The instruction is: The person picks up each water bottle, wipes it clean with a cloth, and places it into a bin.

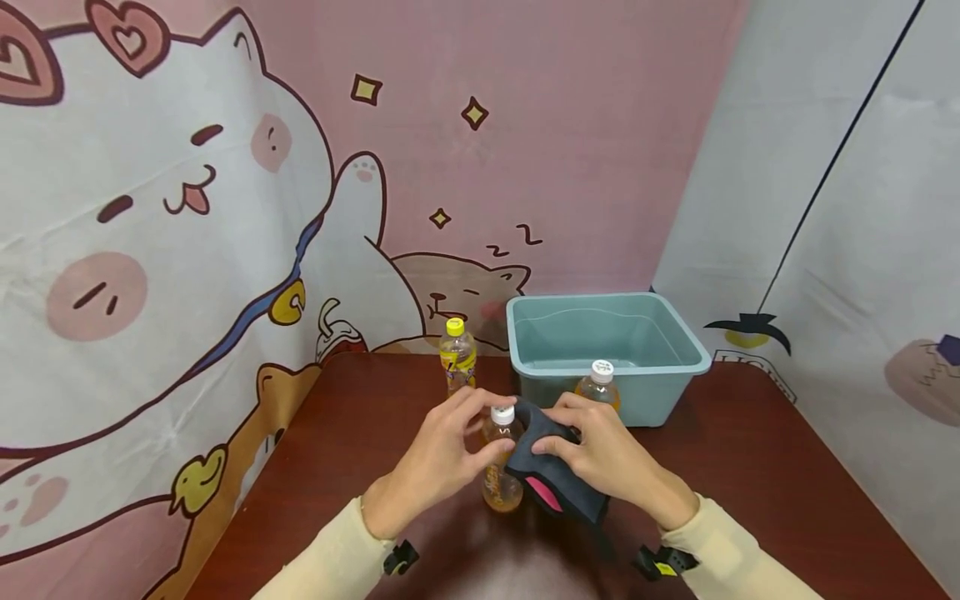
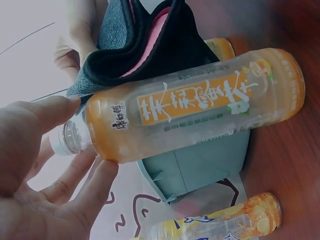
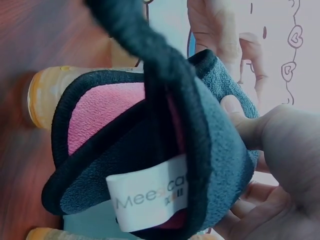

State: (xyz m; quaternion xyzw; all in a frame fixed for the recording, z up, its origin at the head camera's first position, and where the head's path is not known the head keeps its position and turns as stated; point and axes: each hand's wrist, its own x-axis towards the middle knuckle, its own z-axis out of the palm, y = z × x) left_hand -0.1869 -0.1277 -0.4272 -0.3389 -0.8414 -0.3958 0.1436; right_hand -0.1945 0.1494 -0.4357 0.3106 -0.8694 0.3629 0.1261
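Orange drink bottle (image 1: 502,462) – standing upright on the table (image 1: 750,467), centre front. Left hand (image 1: 442,454) is curling its fingers round the neck; right hand (image 1: 611,454) is pinching a dark cloth (image 1: 555,475) against the bottle's side – basin (image 1: 607,350) behind.

A white tag (image 3: 150,200) on the dark cloth (image 3: 210,130) reads "Mees ca"; the bottle label (image 2: 195,102) carries Chinese characters.
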